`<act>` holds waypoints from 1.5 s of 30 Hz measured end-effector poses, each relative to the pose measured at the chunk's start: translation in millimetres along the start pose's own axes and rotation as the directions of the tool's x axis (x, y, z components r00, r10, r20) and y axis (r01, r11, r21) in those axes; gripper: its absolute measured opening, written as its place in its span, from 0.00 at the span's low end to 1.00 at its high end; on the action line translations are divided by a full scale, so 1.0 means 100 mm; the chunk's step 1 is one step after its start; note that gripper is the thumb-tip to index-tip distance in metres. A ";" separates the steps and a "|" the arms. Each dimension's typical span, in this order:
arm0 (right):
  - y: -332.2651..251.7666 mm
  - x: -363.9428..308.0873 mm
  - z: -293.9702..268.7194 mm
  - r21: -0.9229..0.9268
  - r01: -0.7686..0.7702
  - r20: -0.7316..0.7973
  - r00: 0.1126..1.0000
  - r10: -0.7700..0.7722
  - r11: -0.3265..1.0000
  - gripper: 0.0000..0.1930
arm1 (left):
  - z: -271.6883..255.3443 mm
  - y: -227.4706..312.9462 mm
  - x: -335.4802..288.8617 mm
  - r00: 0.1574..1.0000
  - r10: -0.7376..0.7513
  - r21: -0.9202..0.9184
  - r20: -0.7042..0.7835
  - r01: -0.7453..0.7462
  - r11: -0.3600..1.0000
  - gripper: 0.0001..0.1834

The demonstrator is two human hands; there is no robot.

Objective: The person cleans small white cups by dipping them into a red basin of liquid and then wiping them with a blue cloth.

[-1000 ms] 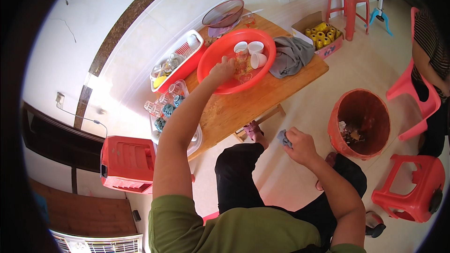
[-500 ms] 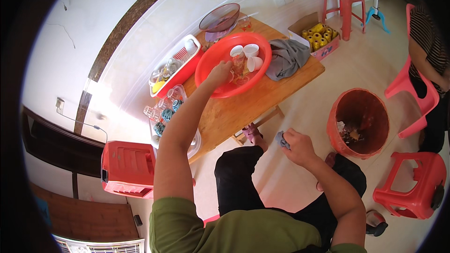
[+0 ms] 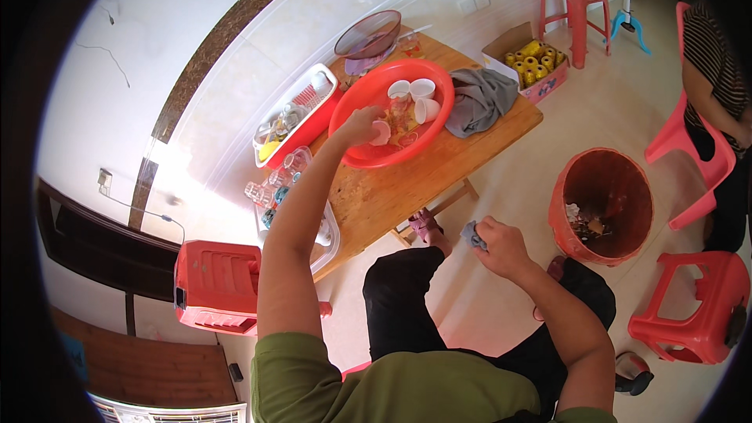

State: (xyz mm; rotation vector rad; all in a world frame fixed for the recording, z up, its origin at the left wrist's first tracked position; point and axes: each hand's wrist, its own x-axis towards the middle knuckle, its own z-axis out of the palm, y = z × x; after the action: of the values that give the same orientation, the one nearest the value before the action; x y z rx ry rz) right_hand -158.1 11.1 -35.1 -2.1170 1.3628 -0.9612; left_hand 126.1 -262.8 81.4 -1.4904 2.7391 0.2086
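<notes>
My left hand (image 3: pixel 359 127) is at the near left rim of a red plastic basin (image 3: pixel 338 139) on the wooden table. It is closed on a small pale cup (image 3: pixel 380 133), which looks pinkish inside the basin. In the same basin lie white cups (image 3: pixel 423 88) and clear glassware (image 3: pixel 399 116). Over the floor, in front of my knees, my right hand (image 3: pixel 503 246) is closed round a crumpled grey cloth (image 3: pixel 474 235).
A clear tray (image 3: pixel 332 249) with glasses (image 3: pixel 296 160) and a red-and-white dish rack (image 3: pixel 270 153) stand left of the basin. A grey garment (image 3: pixel 479 102) lies on its right. Nearby are a red bin (image 3: pixel 561 223), a red stool (image 3: pixel 697 305) and a seated person (image 3: pixel 713 86).
My left hand has drawn slightly back and left within the basin, and a pale cup now shows in its fingers. The right hand still grips the cloth in nearly the same place.
</notes>
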 end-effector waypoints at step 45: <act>0.05 -0.02 0.02 -0.017 0.011 -0.014 1.000 -0.012 1.000 0.11 | -0.06 0.41 -0.07 0.927 -0.306 0.390 -0.215 0.369 0.844 0.11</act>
State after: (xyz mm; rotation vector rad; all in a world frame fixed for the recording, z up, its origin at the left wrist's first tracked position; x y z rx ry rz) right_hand -160.4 10.9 -40.2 -2.1364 1.3717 -0.9748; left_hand 96.0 -235.3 92.1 -1.8588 2.3316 -0.4917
